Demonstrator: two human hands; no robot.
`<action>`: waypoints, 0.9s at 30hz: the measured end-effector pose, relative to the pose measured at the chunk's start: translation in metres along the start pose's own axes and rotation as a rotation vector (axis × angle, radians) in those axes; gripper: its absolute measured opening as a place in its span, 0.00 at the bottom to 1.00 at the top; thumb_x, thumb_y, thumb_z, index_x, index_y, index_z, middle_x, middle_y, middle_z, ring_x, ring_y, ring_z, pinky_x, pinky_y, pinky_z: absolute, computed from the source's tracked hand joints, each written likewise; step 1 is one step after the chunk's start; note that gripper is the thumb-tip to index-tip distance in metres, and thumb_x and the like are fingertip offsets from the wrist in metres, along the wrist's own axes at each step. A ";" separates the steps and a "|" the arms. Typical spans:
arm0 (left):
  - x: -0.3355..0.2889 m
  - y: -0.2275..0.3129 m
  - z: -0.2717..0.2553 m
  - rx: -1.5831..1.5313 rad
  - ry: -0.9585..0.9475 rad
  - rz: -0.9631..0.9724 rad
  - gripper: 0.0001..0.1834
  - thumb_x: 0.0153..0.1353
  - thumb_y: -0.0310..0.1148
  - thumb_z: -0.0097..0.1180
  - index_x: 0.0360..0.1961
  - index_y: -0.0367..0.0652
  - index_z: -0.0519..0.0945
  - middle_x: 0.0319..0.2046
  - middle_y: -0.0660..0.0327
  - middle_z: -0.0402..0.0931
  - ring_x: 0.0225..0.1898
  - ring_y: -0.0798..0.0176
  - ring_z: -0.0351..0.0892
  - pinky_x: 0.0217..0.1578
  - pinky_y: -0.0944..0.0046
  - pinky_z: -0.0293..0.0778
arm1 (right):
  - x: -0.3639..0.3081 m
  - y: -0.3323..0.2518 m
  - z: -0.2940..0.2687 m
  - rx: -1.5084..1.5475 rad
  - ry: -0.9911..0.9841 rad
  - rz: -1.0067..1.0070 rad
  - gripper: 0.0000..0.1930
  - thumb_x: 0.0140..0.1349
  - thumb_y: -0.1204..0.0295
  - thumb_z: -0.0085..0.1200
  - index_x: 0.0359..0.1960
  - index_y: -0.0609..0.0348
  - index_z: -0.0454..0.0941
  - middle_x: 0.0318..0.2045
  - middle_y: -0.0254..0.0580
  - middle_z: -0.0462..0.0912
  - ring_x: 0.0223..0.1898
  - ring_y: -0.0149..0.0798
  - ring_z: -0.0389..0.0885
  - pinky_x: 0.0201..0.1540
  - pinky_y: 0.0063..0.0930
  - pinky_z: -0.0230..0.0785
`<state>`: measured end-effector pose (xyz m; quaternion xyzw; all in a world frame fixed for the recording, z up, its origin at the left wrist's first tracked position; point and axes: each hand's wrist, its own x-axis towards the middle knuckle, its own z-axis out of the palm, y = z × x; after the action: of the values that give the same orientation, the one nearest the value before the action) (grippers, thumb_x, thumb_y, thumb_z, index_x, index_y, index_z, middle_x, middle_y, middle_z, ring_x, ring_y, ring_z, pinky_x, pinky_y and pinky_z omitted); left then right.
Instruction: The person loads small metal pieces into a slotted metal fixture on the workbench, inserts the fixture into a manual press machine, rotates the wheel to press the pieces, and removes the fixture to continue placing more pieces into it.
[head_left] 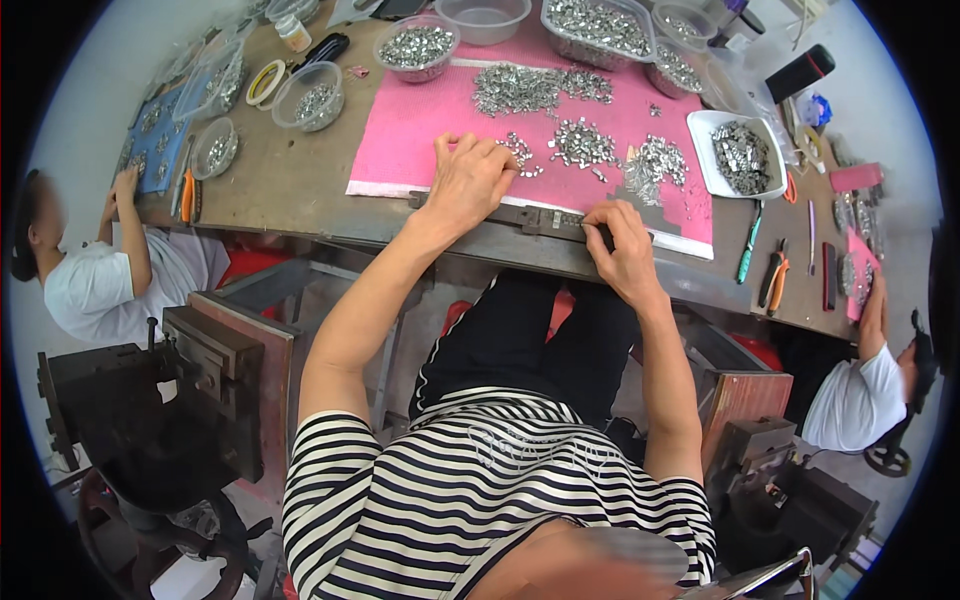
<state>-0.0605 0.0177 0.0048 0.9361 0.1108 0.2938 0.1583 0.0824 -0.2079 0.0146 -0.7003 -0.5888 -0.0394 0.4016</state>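
left hand [472, 182]: fingers curled over the pink mat [395, 140], right beside a small silver pile [518, 152]; can't tell if it's pinching anything
right hand [625, 240]: apart from the left, fingers bent at the metal bar [548, 221], grip's hidden tbh
metal bar: along the mat's front edge, between both hands

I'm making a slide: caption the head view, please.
Left hand and right hand at a pink mat with piles of silvery pieces.
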 end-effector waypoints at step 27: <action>-0.006 0.011 -0.005 -0.027 -0.046 -0.124 0.03 0.58 0.33 0.65 0.33 0.49 0.85 0.29 0.64 0.76 0.40 0.57 0.75 0.53 0.47 0.59 | 0.062 0.006 0.059 -0.301 -0.014 0.067 0.06 0.56 0.73 0.64 0.30 0.61 0.79 0.32 0.46 0.78 0.38 0.50 0.77 0.44 0.43 0.69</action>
<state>-0.0671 0.0068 0.0096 0.9317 0.1611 0.2634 0.1912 0.0812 -0.1224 0.0044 -0.7721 -0.5554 -0.1089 0.2890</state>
